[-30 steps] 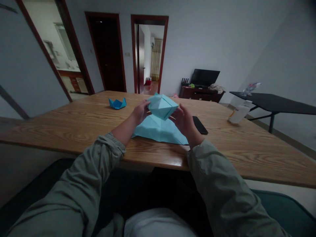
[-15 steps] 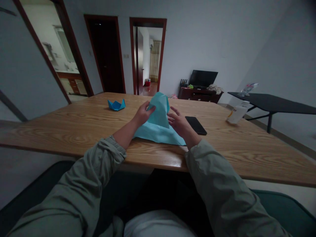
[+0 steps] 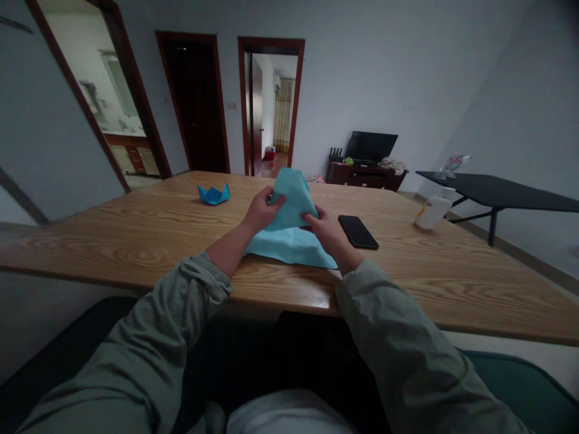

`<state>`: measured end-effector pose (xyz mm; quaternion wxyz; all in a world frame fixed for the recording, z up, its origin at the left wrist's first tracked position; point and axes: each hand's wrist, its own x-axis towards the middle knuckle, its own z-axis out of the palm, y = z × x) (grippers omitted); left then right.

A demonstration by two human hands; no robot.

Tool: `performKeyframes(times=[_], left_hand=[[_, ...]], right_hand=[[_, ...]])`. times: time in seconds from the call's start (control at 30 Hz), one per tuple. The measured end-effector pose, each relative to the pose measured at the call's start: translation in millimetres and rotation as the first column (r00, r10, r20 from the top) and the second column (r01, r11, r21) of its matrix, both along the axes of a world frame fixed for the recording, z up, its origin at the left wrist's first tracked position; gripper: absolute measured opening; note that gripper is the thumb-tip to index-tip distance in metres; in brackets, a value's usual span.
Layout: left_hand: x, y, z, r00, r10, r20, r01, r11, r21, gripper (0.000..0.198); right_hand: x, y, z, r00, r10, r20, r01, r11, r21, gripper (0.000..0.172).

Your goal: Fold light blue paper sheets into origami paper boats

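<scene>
A light-blue folded paper (image 3: 292, 199) is raised above the table between my two hands. My left hand (image 3: 262, 211) pinches its left edge, thumb on the near face. At the lower right corner my right hand (image 3: 326, 229) is closed on the same paper, thumb on top and fingers behind. Below it a second light-blue sheet (image 3: 289, 246) lies on the wooden table (image 3: 181, 235), its right end partly behind my right wrist. A darker blue folded paper boat (image 3: 214, 194) stands farther off to the left.
A black phone (image 3: 358, 231) lies just right of my right hand. A white bottle or container (image 3: 434, 208) stands at the table's right side. Beyond it is a black folding table (image 3: 493, 188) with a clear plastic item. A TV (image 3: 371, 146) on a cabinet stands at the back.
My right hand's fingers, apart beside the paper before, have closed on its lower right corner. The folded paper has tilted and its lower point has swung right and up. My left hand keeps its hold.
</scene>
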<state>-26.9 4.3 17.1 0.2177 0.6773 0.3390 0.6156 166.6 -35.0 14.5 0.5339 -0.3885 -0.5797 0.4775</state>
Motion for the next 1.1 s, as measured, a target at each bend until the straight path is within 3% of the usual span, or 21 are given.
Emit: performKeyframes(times=[0.1,0.23,0.43,0.63,0.87,1.03,1.1], left_hand=[[-1,1,0.5,0.999,-0.036,-0.007,0.036,0.999,-0.035,0.030],[-1,-5,5.2,0.994,-0.097,0.058,0.103,0.988,-0.111,0.032],[0,-14,12.3,0.966,-0.094,0.242,0.137,0.976,-0.168,0.037],[4,-19,12.1,0.888,-0.265,0.376,0.384,0.876,-0.291,0.048],[3,-15,11.3,0.892,-0.241,0.382,0.343,0.912,-0.226,0.060],[4,-27,12.3,0.833,-0.481,0.274,0.548,0.787,-0.283,0.063],[7,-32,11.7,0.848,-0.520,0.102,0.526,0.802,-0.283,0.059]], right_hand=[[3,4,-2.4,0.999,-0.040,0.034,0.039,0.999,0.023,0.030],[6,5,-2.6,0.998,-0.057,0.010,0.057,0.998,0.035,0.036],[9,5,0.1,0.990,-0.084,-0.115,0.089,0.995,0.043,0.042],[8,4,0.4,0.976,-0.004,-0.216,0.007,1.000,0.014,0.042],[7,6,2.3,0.965,-0.064,-0.253,0.075,0.997,0.036,0.034],[6,5,0.1,0.973,-0.025,-0.228,0.029,0.999,0.017,0.021],[6,6,-3.2,0.970,-0.004,-0.245,0.015,0.999,0.042,0.023]])
